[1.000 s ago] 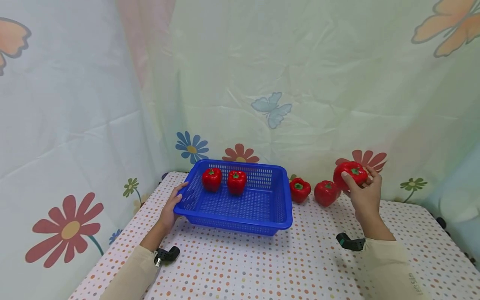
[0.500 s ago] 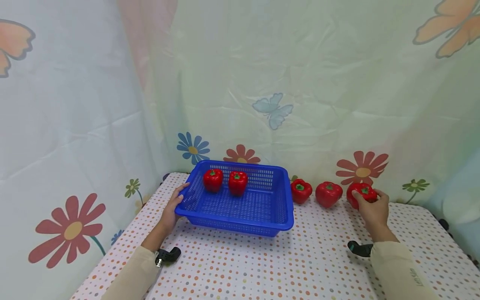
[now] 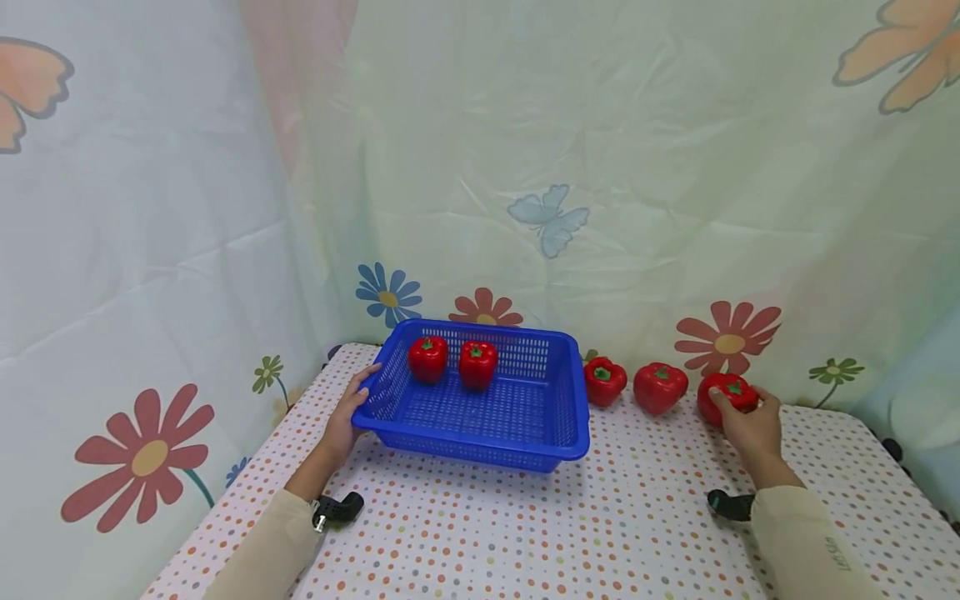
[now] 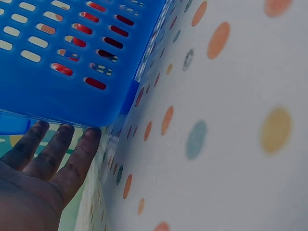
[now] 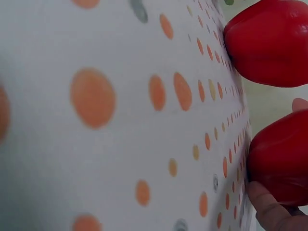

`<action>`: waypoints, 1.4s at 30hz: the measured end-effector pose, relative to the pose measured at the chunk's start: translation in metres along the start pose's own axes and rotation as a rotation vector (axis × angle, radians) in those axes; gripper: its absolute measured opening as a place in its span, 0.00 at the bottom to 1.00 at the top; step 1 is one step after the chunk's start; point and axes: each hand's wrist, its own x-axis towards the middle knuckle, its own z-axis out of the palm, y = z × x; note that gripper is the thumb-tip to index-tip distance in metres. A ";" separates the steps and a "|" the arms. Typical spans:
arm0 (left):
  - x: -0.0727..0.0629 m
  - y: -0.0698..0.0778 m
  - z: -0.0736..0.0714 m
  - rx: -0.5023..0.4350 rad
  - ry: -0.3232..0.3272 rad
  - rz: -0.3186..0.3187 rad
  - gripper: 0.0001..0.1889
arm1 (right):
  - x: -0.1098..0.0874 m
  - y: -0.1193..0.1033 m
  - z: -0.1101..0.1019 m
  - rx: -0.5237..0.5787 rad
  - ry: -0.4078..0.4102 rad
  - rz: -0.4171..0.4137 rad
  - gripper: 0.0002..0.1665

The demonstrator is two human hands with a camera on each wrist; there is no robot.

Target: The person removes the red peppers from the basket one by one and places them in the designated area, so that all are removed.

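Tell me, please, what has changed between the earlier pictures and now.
The right hand has moved the red pepper to the right and down to the table, at the right end of the row, without letting go. The left hand stays at the left end of the blue basket; the two peppers inside and two outside peppers stay put.

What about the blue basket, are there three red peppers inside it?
No, the head view shows only two red peppers inside the blue basket, and the other three peppers are outside it, to its right.
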 end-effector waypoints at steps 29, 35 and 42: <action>0.000 0.001 0.000 0.007 -0.006 -0.009 0.27 | -0.138 -0.165 0.083 -0.012 -0.611 -0.366 0.57; 0.001 0.002 0.002 0.003 -0.007 -0.010 0.27 | -0.154 -0.176 0.134 0.030 -0.734 -0.356 0.57; 0.002 0.001 0.000 0.009 0.002 -0.026 0.27 | -0.165 -0.188 0.179 0.129 -0.818 -0.274 0.58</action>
